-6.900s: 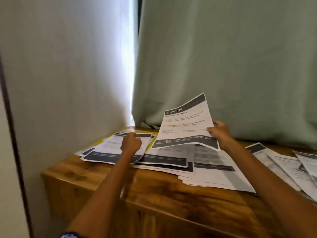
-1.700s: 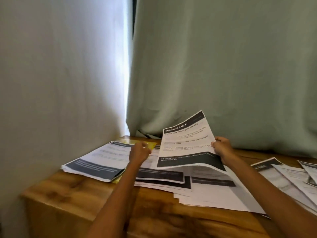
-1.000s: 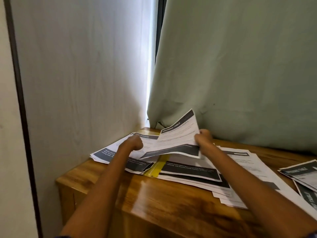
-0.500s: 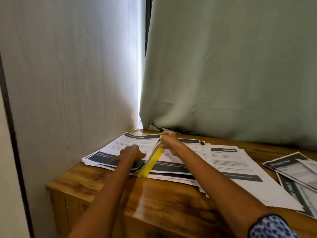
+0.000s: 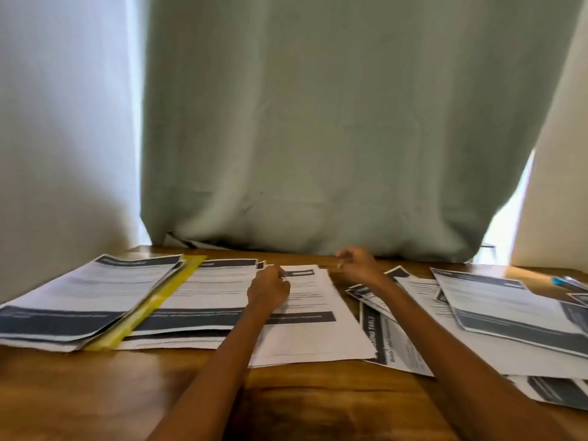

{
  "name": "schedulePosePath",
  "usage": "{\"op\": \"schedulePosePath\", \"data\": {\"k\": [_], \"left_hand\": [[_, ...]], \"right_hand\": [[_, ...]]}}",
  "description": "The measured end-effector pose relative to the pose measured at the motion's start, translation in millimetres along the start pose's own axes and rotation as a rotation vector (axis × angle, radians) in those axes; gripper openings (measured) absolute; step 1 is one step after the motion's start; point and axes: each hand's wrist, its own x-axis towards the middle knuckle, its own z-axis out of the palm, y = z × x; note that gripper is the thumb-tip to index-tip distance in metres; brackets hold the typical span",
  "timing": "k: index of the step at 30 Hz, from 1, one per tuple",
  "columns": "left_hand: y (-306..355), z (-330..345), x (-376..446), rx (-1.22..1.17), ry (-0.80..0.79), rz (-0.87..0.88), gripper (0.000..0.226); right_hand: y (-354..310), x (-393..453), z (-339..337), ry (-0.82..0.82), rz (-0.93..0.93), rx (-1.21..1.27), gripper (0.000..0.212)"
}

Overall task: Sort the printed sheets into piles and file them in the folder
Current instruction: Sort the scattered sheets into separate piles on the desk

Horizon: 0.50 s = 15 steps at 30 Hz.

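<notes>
Head cam, fwd/down over wooden table (image 5: 95,393), facing curtain (image 5: 318,138), close.

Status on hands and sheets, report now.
Left hand curled on the middle pile, grip unclear. Right hand loose, empty, above the table. Left pile overlaps the yellow folder. Unsorted sheets right.

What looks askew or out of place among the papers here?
The loose sheets right of the middle pile lie turned sideways, partly tucked under the right stack. The yellow folder is wedged between piles, only its edge showing. Nothing looks torn or spilled.
</notes>
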Motion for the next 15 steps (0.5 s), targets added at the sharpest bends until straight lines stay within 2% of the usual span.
{"op": "schedulePosePath", "data": {"k": [3, 5, 8, 11, 13, 15], "left_hand": [[30.0, 40.5, 4.6, -0.039, -0.032, 0.000, 0.025], [44.5, 61.8, 3.7, -0.029, -0.036, -0.006, 0.024], [62.6, 85.7, 3.8, -0.016, -0.014, 0.022, 0.021], [72.2, 97.0, 2.1, -0.031, 0.006, 0.069, 0.020], [73.8, 101.0, -0.3, -0.039, 0.009, 0.106, 0.018], [73.9, 101.7, -3.9, -0.052, 0.001, 0.136, 0.017]], "right_hand": [[52.1, -5.2, -43.7, 0.088, 0.027, -0.265, 0.029], [76.6, -8.8, -66.2, 0.166, 0.067, -0.356, 0.026], [96.3, -8.5, -96.2, 0.250, 0.212, -0.489, 0.023], [113.7, -10.2, -106.2, 0.143, 0.442, -0.649, 0.047], [121.1, -16.9, -102.1, 0.064, 0.483, -0.762, 0.043], [125.3, -18.3, -96.5, 0.059, 0.402, -0.870, 0.033]]}}
